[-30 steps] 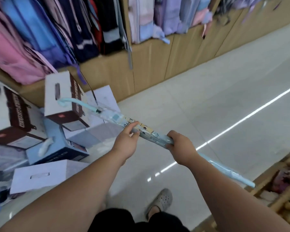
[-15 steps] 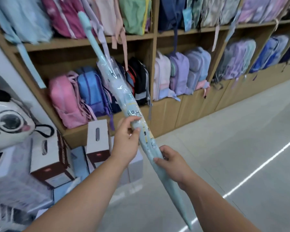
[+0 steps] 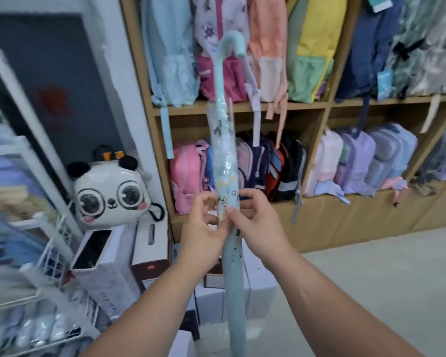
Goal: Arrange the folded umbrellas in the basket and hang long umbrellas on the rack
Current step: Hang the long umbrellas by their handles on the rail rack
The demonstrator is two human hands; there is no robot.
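Wooden shelving (image 3: pixel 242 107) packed with backpacks (image 3: pixel 312 47) fills the upper and right parts of the frame. A panda-faced bag (image 3: pixel 111 191) sits on white boxes (image 3: pixel 108 274) at lower left. At centre a long umbrella (image 3: pixel 225 155), pale blue and partly in a clear wrapper, stands nearly upright. Its crook handle (image 3: pixel 232 39) is at the top and its tip runs out of the bottom edge.

This looks like the hanging step: the umbrella is closed, raised and hook-up, but not yet on any rail. A white wire frame (image 3: pixel 59 228) stands at the left edge, and whether that is the rack I cannot tell. The next move probably calls for lifting the crook above a bar and lowering it on squarely, keeping the shaft from swinging.

Both hands meet at mid-shaft. The left hand (image 3: pixel 204 225) curls its fingers round the canopy from the left. The right hand (image 3: pixel 258 222) pinches it between thumb and bent fingers from the right, the two hands almost touching.
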